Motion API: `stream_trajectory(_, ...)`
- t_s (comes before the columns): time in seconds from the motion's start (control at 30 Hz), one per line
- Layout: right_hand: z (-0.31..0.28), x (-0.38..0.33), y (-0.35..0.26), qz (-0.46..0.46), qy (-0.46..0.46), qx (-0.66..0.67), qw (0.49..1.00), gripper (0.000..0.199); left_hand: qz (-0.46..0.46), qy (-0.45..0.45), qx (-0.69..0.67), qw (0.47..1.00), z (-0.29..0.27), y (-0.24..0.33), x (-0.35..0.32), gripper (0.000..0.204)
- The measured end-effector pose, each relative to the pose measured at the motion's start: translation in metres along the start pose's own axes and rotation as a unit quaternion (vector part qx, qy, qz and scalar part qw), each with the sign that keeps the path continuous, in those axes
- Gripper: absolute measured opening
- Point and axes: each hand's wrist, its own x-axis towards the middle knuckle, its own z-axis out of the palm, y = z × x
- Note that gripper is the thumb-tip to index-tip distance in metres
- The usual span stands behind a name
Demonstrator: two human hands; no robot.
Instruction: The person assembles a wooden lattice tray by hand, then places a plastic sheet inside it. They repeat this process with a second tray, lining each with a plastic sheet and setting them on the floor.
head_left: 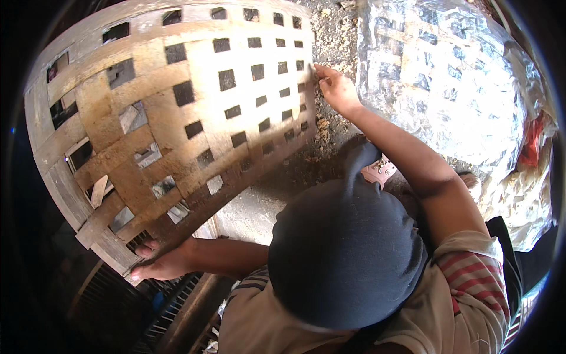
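A large woven basket [177,118] of flat wooden strips, with square gaps between them, lies on its side and fills the left and far part of the view, its bottom turned toward the camera. The left hand [160,264] grips the basket's near rim at the lower left, fingers curled over the edge strip and closed on it. The right hand [336,88] reaches far out to the basket's right edge, its fingertips touching the weave there; the fingers are drawn narrow, pinched against a strip, though whether they actually clasp it cannot be told. A dark cloth [348,253] covers the person's head in the near middle and hides part of the lap. The person wears a pale shirt with a striped sleeve [477,277] on the right arm. To the far right stands a second basket wrapped in shiny foil [442,76], just beside the right forearm. Rough ground [330,35] scattered with debris shows between the two baskets. A dark metal grille [171,307] lies near, under the left hand.
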Motion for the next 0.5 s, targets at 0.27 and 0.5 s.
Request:
stream_trajectory(0.27,-0.002,-0.008,0.007,-0.08,-0.16,-0.097,0.979,0.034,0.031,0.042,0.042,0.998,0.017,-0.007,-0.03,0.042)
stream_trajectory(0.5,0.011,-0.018,0.002,-0.092,-0.259,-0.223,0.935,0.045,0.054,0.037,0.08,0.995,0.023,-0.016,-0.027,0.037)
